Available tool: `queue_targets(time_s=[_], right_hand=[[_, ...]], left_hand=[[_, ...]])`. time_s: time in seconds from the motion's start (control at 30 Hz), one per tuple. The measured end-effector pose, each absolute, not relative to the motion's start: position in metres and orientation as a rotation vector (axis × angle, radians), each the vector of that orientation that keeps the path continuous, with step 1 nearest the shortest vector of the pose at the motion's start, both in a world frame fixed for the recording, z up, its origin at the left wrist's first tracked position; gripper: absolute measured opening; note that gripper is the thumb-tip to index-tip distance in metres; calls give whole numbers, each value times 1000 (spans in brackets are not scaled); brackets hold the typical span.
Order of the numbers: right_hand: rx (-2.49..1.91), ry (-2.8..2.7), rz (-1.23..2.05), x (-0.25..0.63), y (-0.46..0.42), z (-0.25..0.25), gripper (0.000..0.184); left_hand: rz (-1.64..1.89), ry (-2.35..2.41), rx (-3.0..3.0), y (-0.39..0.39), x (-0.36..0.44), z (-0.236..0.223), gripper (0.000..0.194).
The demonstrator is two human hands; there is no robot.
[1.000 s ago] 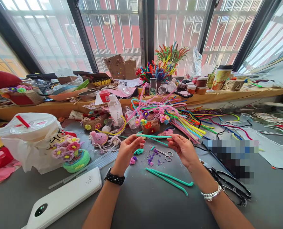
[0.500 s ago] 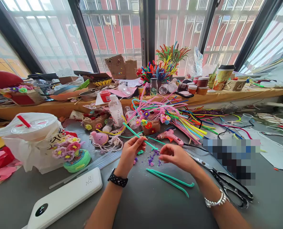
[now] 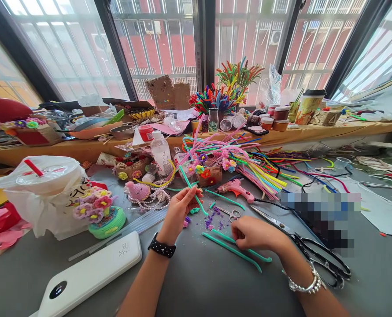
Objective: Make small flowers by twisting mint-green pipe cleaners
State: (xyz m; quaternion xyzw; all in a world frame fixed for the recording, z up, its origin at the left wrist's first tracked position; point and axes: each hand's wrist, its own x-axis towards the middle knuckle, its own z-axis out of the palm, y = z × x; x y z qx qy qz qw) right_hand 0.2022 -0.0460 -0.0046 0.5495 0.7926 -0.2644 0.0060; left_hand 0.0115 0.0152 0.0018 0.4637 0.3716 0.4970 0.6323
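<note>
My left hand (image 3: 183,204) is closed round a mint-green pipe cleaner (image 3: 186,176), which slants upright with its lower end over purple fuzz clippings (image 3: 212,215). My right hand (image 3: 257,233) is lower on the table, its thumb and fingers pinched on a second green pipe cleaner (image 3: 223,236). A third green pipe cleaner (image 3: 229,252) lies just in front of it. Small scissors (image 3: 233,215) rest beyond my right fingers, and another green pipe cleaner (image 3: 227,199) lies past the clippings.
Large black-handled scissors (image 3: 310,248) lie right of my right hand. A pink glue gun (image 3: 237,189) sits behind, before a heap of coloured pipe cleaners (image 3: 265,174). On the left are a white power bank (image 3: 97,273), a bagged drink cup (image 3: 50,189) and a flower ornament (image 3: 106,222).
My right hand has dropped from near the held pipe cleaner to the pair on the table and shifted one slightly right. Small scissors now show. The left hand's pipe cleaner is turned steeper.
</note>
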Motion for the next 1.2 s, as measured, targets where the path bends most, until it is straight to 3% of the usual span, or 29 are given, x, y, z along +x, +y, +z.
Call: queue_targets(time_s=[0.4, 0.53, 0.7, 0.87, 1.2], right_hand=[[1608, 2733, -1097, 213, -45, -1, 20], [1656, 2775, -1447, 217, -43, 6, 9], [1811, 2667, -2034, 214, -43, 11, 23], [1878, 2587, -2406, 203, -42, 7, 23], [1989, 2720, -2325, 185, -37, -9, 27]], left_hand=[[1099, 822, 1168, 15, 11, 0, 28], [1035, 846, 1220, 15, 11, 2, 29], [963, 904, 1285, 12, 14, 4, 27], [871, 968, 1437, 9, 20, 2, 21], [742, 838, 1474, 6, 25, -2, 23]])
